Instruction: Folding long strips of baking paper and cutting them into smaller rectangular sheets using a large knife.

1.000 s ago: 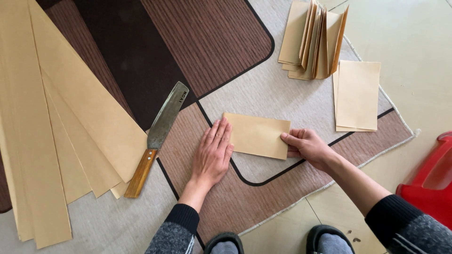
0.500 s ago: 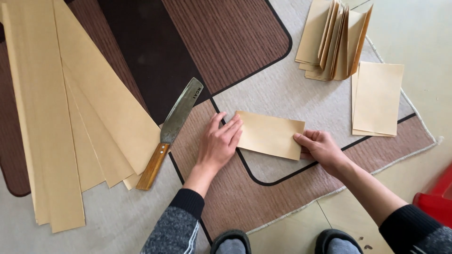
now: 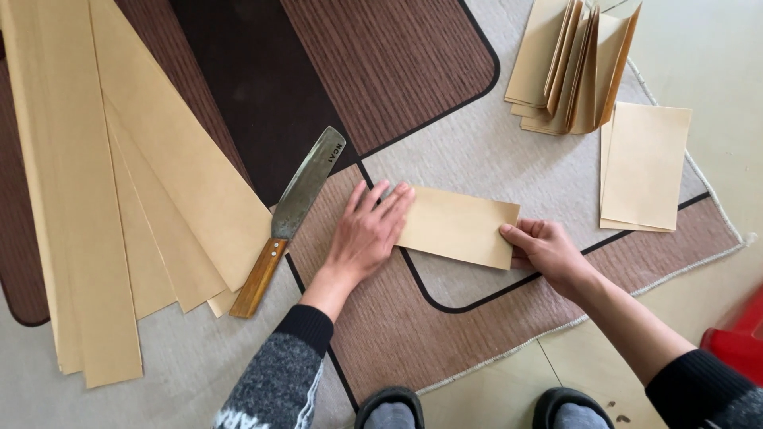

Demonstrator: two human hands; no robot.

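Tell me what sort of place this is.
Probably a home floor used for paper craft work. A patterned rug lies on pale tile; long tan paper strips, a wooden-handled knife and folded paper stacks surround the sheet both hands press.

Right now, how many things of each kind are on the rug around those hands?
Folded paper piece under both hands: 1
Knife with wooden handle: 1
Fan of long paper strips: 1
Heap of folded papers: 1
Flat paper stack: 1
Total: 5
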